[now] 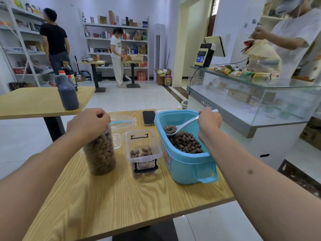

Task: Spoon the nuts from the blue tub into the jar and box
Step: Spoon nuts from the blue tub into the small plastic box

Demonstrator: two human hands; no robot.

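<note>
The blue tub [186,160] sits right of centre on the wooden table [121,202], a rounded plastic bin with a moulded handle, holding a heap of glossy dark-brown oval nuts [186,142] along its near side. The right hand [209,121] grips the handle of a white plastic spoon [180,126], fingers curled round it; the bowl carries a few nuts and hangs inside the tub above the heap. Just left of the tub stands the box [143,152], clear, squarish, with black clasps, a thin layer of nuts on its floor. Further left the jar [100,150], a tall clear cylinder, is packed nearly full. The left hand [89,123] holds its top, fingers curled over the rim. Behind the jar lies a clear lid [123,121] with a blue strip; a phone [148,117] lies behind the tub.
</note>
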